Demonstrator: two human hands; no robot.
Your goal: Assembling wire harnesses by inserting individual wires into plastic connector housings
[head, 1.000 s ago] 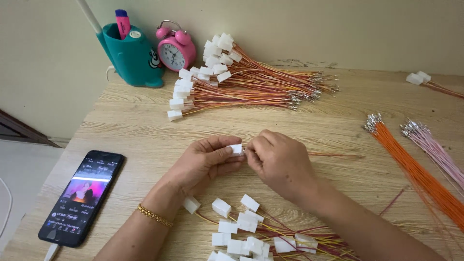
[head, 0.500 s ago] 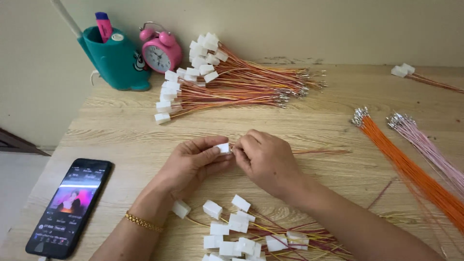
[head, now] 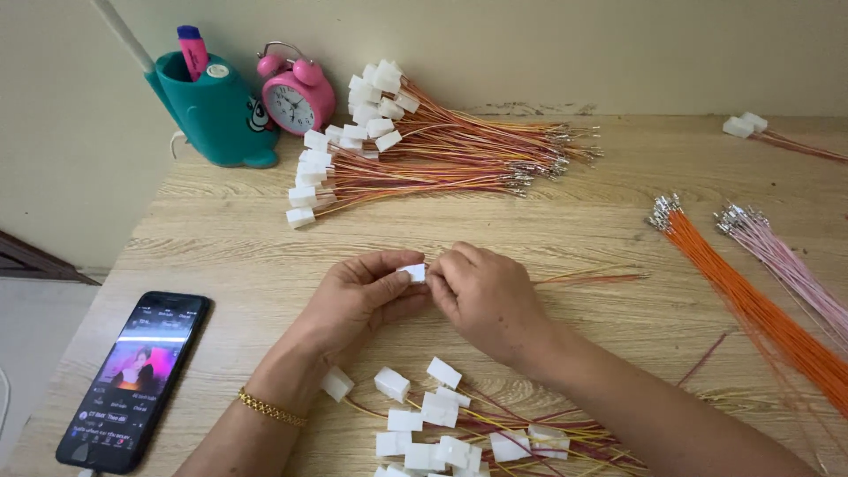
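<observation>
I see a wooden table [head: 565, 221] carrying everything. At its back edge lies a big bundle of finished wire harnesses [head: 415, 150], beside a teal pen holder [head: 212, 106] and a pink alarm clock [head: 296, 93] in the back left corner. Orange wires [head: 751, 300] and pink wires [head: 786, 261] run along the right edge. A smartphone [head: 132, 380] sits at the front left. Mid-table, my left hand [head: 362, 300] pinches a white connector housing [head: 412, 272]; my right hand [head: 486, 296] is curled closed against it, trailing thin wires [head: 592, 278]. Loose harnesses [head: 450, 433] lie at the front edge.
</observation>
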